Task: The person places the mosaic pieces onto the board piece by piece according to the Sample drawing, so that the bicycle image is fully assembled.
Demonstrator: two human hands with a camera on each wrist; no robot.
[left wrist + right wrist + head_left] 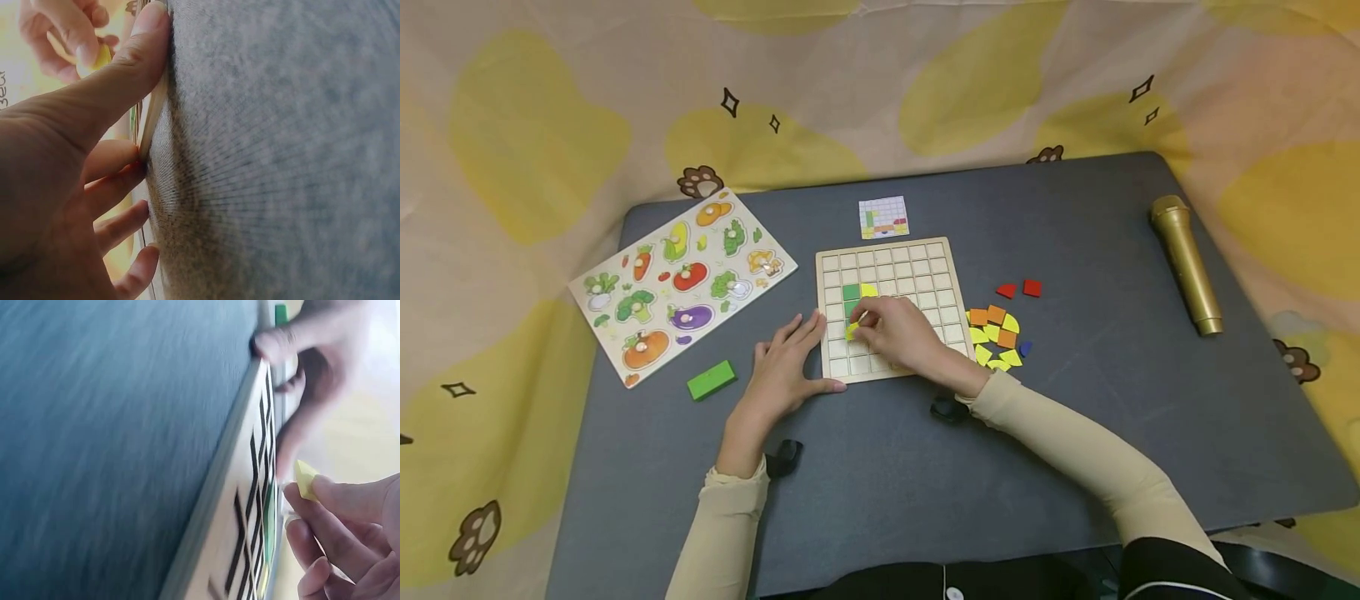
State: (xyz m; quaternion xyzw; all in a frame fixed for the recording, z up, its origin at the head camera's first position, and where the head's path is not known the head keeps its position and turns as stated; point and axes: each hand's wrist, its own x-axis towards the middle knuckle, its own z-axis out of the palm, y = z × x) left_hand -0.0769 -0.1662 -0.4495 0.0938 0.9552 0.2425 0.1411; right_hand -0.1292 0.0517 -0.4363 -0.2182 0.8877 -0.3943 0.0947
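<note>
A wooden grid board point(898, 252) lies on the table, with green pieces point(851, 292) and a yellow piece point(868, 290) in its squares. My right hand point(898, 329) is over the board's left part, pinching a small yellow piece point(852, 331) between thumb and fingers; the right wrist view shows this yellow piece point(305, 479) at the fingertips. My left hand point(782, 367) touches the board's left edge and lower left corner, its fingers spread. In the left wrist view the left hand point(75, 156) has its thumb against the board's edge.
Loose yellow, orange, red and blue pieces point(1007, 339) lie right of the board. A pattern card point(883, 217) is behind it. To the left are a vegetable puzzle point(655, 304) and a green block point(711, 380). A gold microphone point(1187, 267) lies far right.
</note>
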